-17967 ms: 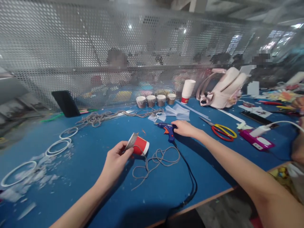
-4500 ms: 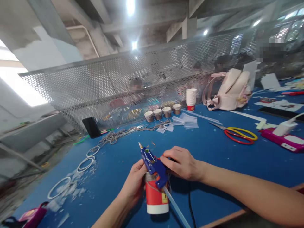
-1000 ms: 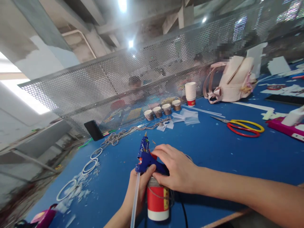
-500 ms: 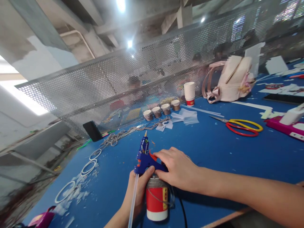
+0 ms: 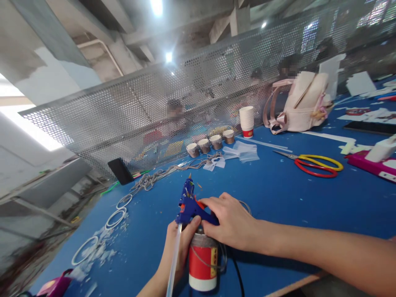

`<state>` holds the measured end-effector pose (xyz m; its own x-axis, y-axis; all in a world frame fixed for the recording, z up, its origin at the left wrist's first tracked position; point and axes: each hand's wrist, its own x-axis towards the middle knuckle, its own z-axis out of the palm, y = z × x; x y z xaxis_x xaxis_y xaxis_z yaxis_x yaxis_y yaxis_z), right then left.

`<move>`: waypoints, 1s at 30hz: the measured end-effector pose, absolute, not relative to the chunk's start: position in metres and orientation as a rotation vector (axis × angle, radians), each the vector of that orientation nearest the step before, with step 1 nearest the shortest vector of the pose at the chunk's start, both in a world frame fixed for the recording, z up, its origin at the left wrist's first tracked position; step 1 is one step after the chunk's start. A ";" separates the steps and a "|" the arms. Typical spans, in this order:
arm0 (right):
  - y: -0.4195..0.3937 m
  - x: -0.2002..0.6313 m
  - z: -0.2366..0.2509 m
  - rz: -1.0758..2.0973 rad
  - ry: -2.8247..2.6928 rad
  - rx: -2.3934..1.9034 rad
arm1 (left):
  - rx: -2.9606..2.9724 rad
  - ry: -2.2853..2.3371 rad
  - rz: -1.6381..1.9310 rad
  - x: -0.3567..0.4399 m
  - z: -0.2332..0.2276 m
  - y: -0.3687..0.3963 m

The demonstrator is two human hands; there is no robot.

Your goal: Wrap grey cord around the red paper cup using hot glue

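Head | red cup [image 5: 202, 264]: clasped by left hand [image 5: 185, 243], below glue gun [image 5: 188, 210] | right hand [image 5: 232, 222]: gripping gun

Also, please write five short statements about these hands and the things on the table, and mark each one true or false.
1. The right hand holds the glue gun. True.
2. The left hand touches the scissors. False: it holds the red cup.
3. The stack of cups lies on its side. False: it stands upright.
4. Four small cups stand near the mesh screen. True.
5. The backpack is black. False: it is pale pink.
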<state>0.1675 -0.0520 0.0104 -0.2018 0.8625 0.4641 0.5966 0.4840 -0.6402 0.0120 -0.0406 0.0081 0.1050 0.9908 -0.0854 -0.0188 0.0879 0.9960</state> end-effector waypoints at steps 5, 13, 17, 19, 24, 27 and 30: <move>-0.033 0.173 0.001 1.273 -1.360 -0.959 | 1.205 1.094 0.997 0.012 0.013 -0.041; -0.012 0.187 0.000 1.689 -0.925 -0.698 | 1.228 1.091 0.908 0.008 0.013 -0.041; -0.013 0.188 0.001 1.718 -0.953 -0.740 | 1.278 1.098 0.879 0.006 0.012 -0.038; -0.013 0.189 0.000 1.739 -0.953 -0.756 | 1.293 1.107 0.882 0.006 0.013 -0.037; -0.014 0.189 -0.004 1.789 -0.964 -0.800 | 1.291 1.152 0.992 0.008 0.016 -0.033; -0.016 0.187 -0.006 1.802 -0.987 -0.830 | 1.317 1.172 1.002 0.010 0.017 -0.031; -0.019 0.183 -0.006 1.772 -1.014 -0.867 | 1.351 1.180 0.990 0.011 0.018 -0.032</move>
<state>0.1833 -0.0192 -0.0057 -0.3583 0.9236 -0.1361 -0.3510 -0.2683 -0.8971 0.0111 -0.0316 0.0178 0.1750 0.9835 -0.0462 0.1254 0.0243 0.9918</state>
